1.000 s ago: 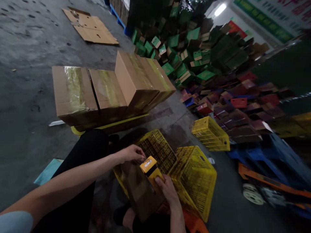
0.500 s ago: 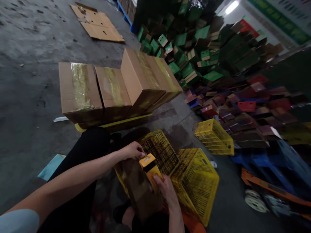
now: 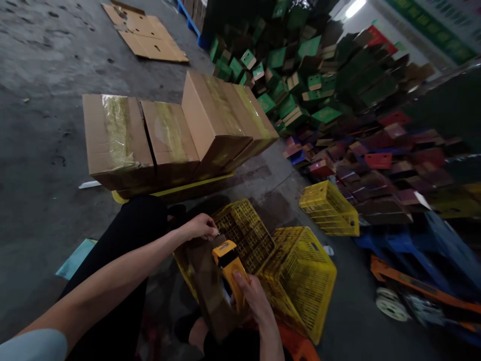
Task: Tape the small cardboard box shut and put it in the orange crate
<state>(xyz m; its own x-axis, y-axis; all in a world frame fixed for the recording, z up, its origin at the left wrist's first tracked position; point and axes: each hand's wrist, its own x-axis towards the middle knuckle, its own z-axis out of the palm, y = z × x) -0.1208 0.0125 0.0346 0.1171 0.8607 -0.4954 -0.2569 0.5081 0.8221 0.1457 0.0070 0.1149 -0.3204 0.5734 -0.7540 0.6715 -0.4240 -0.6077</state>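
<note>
My right hand (image 3: 256, 297) is wrapped around a yellow tape dispenser (image 3: 232, 266) with a dark band across it. Just off the front end of the dispenser, my left hand (image 3: 202, 227) is closed in a pinch on a short strip of tape (image 3: 217, 239). Both hands are over a brown cardboard box (image 3: 205, 281) between my legs. Part of that box is hidden by the dispenser and my right hand. A yellow plastic crate (image 3: 246, 228) lies around and behind the box.
To the right stand another yellow crate (image 3: 308, 281) and a smaller yellow crate (image 3: 326, 208). Taped cartons (image 3: 173, 133) sit ahead on a yellow-edged base. Beyond are piled green boxes (image 3: 287, 103), a flattened carton (image 3: 148, 35) and an orange pallet jack (image 3: 421, 286).
My left hand has drawn slightly away from the dispenser, and a short piece of tape now shows between them. The whole view has shifted a little.
</note>
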